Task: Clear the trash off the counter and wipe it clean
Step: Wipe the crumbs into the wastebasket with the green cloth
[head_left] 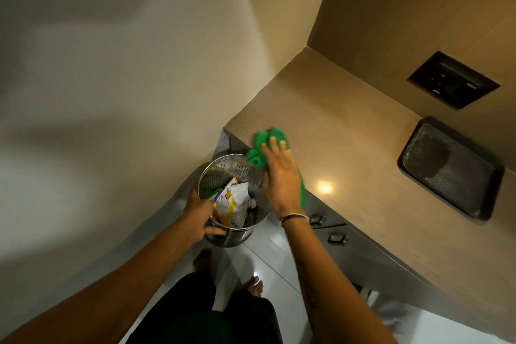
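Observation:
A perforated steel trash bin point(223, 167) is held just below the counter's left edge, with my left hand point(199, 216) gripping its near rim. Inside it lie crumpled wrappers point(233, 200), white, yellow and purple. My right hand point(279, 176) presses a green cloth point(269, 138) flat on the beige counter point(349, 148) at its front left corner; part of the cloth hangs over the edge toward the bin.
A dark tray point(449, 167) with a perforated insert sits on the counter at the right. A black socket plate point(453, 79) is set in the back wall. Grey cabinet doors with dark handles point(336, 237) run under the counter. My bare feet stand on the tiled floor point(268, 262).

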Tool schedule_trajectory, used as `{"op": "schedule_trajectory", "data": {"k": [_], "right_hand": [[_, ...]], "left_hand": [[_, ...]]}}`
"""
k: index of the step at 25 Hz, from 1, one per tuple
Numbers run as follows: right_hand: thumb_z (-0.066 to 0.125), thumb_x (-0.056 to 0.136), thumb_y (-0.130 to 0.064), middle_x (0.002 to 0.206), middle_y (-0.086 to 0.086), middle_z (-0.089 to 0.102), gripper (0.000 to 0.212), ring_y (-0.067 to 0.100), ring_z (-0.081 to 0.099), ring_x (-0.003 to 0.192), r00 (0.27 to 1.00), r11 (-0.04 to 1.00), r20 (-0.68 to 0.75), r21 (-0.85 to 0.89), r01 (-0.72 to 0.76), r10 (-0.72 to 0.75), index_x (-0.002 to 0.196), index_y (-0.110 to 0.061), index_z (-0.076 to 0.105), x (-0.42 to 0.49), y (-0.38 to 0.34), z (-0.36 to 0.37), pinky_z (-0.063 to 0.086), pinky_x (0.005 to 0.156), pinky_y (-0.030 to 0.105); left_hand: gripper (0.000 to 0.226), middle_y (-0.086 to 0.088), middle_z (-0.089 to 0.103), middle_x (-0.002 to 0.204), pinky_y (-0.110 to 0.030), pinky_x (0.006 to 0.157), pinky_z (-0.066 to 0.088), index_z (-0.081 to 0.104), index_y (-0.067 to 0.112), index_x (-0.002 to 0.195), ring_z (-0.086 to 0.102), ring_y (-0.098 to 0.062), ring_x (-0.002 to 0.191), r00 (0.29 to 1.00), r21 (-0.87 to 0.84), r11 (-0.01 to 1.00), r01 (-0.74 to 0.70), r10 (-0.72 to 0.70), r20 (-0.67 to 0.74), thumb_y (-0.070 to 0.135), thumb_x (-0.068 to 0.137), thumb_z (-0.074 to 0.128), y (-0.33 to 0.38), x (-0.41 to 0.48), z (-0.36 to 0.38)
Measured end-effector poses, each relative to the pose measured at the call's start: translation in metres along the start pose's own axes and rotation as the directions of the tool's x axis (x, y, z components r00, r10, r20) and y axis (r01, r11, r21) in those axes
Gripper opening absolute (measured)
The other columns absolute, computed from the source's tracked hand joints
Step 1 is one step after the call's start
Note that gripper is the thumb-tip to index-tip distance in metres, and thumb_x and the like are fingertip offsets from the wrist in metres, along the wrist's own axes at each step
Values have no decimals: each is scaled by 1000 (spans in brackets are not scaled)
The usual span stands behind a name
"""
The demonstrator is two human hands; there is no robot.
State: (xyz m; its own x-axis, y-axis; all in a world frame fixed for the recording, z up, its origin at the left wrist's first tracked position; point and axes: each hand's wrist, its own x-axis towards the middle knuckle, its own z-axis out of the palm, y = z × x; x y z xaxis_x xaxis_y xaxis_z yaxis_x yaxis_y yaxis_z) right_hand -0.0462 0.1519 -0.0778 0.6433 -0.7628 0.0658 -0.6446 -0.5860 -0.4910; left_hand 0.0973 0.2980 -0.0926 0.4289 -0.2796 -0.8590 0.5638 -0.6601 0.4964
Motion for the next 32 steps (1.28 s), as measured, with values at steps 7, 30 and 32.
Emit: {"op": "schedule_trajectory", "data": {"k": [7,30,32], "right_hand": [[51,92,-6,161,11,47,60,31,38,153,947,956,149,119,269,-285,151,-10,51,-35,-29,50,32,127,47],[77,91,-15,152,7,56,68,31,56,137,892,999,451,32,16,-28,151,-22,47,-123,239,475,58,103,53],[75,92,-16,151,7,57,66,32,56,136,908,998,415,14,53,-54,151,-23,47,-106,249,497,56,105,52]], "left_hand": [[44,-11,60,135,-47,49,64,41,34,146,68,-36,93,998,-35,998,-61,61,23,19,107,54,-6,2,-4],[52,-14,61,146,-58,64,64,52,39,144,66,-49,119,990,-114,984,138,-141,-21,13,100,59,-309,416,30],[45,-13,66,141,-53,66,67,52,40,141,72,-43,111,994,-75,992,102,-104,-20,21,101,59,-305,445,35]]}}
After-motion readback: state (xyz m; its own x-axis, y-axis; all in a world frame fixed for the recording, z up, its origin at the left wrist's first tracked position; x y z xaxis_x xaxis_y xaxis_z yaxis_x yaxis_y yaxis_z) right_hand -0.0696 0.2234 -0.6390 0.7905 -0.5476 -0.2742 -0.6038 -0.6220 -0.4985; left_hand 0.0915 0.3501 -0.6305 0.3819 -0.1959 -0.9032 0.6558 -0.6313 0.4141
